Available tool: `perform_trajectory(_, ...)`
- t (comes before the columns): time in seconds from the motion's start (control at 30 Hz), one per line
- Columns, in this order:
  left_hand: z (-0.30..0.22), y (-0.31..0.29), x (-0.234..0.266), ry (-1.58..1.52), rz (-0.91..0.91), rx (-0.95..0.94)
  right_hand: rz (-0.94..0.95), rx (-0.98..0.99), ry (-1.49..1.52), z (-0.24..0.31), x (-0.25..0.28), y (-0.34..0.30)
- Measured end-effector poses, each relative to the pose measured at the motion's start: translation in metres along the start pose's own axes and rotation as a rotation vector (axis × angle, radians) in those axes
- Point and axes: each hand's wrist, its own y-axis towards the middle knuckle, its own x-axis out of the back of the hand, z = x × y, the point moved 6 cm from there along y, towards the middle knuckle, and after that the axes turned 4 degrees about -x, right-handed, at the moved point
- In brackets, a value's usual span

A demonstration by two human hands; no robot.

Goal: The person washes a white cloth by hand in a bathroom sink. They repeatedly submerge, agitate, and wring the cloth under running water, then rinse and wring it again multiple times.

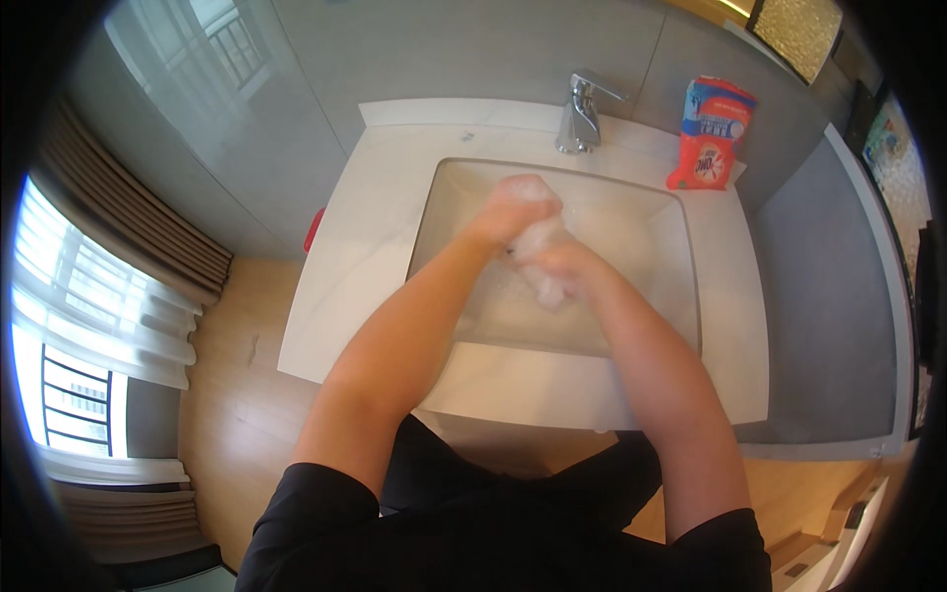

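Over the sink basin [651, 252], my left hand [505, 209] is closed round a white, wet, foamy cloth [549, 292]. Just below it and to the right, my right hand [570, 264] grips the same cloth. Both hands are close together, with the bunched fabric between them and its loose end hanging below the right hand. Suds cover part of the left fist, and its fingers are partly hidden. Whitish, cloudy water seems to fill the basin. What exact kind of cloth this is I cannot tell.
Behind the basin stands a chrome faucet [580, 116]. A red and blue detergent bag [707, 138] rests on the white countertop [360, 266] at the back right. A grey panel [824, 296] borders the counter's right side. Something red [314, 229] shows past its left edge.
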Motion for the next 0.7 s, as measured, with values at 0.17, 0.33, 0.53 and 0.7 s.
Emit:
perform_trajectory(0.17, 0.017, 0.004, 0.010, 0.097, -0.334, 0.024, -0.003, 0.230, 0.031, 0.002, -0.004, 0.009)
perform_trajectory(0.33, 0.023, 0.016, 0.015, 0.261, -0.244, -0.053, -0.077, 0.205, -0.165, 0.013, -0.008, 0.005)
perform_trajectory(0.53, 0.007, 0.006, 0.002, 0.415, -0.322, -0.025, -0.250, 0.383, -0.441, 0.012, 0.001, 0.012)
perform_trajectory(0.7, 0.016, 0.005, 0.016, 0.549, -0.546, -0.109, -0.394, 0.340, -0.808, 0.032, -0.010, -0.008)
